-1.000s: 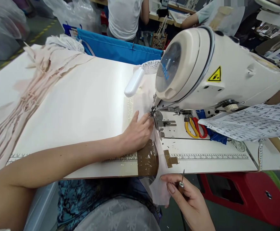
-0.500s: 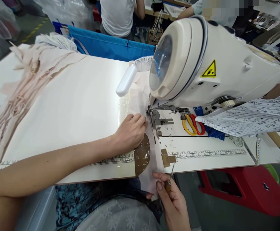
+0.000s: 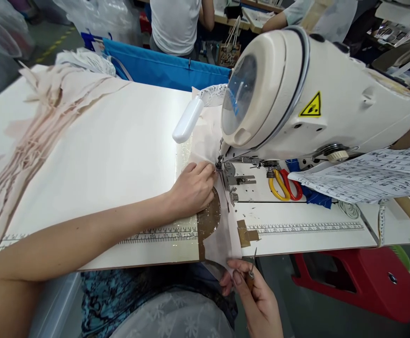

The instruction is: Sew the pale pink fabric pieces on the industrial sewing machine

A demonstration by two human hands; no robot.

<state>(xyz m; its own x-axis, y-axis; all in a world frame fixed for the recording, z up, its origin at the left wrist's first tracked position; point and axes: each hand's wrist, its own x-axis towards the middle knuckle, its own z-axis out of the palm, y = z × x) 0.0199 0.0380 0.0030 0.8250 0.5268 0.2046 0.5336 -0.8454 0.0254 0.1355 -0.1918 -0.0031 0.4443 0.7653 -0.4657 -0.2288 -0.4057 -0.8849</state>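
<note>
A strip of pale pink fabric (image 3: 230, 230) runs under the presser foot (image 3: 219, 165) of a white sewing machine (image 3: 271, 89) and hangs over the table's front edge. Just left of the foot, my left hand (image 3: 196, 188) is closed with bent fingers pressed on this fabric. Below the edge, my right hand (image 3: 256, 293) pinches the fabric's near end between thumb and fingers. The same hand also holds an awl (image 3: 250, 280) by its wooden handle, its metal tip pointing up. Brown tape (image 3: 210, 216) shows beside the fabric.
Yellow-and-red-handled scissors (image 3: 285, 184) lie under the machine arm. Printed sheets (image 3: 367, 173) hang at right, above a red stool (image 3: 363, 281). Bunched pink fabric strips (image 3: 46, 126) cover the table's left side. A blue cloth bin (image 3: 169, 63) and a person in a white shirt (image 3: 176, 26) are behind.
The fabric's near end and my right hand have shifted slightly, and a curved edge of the fabric now shows over the brown tape. My left hand stays almost in place beside the foot.
</note>
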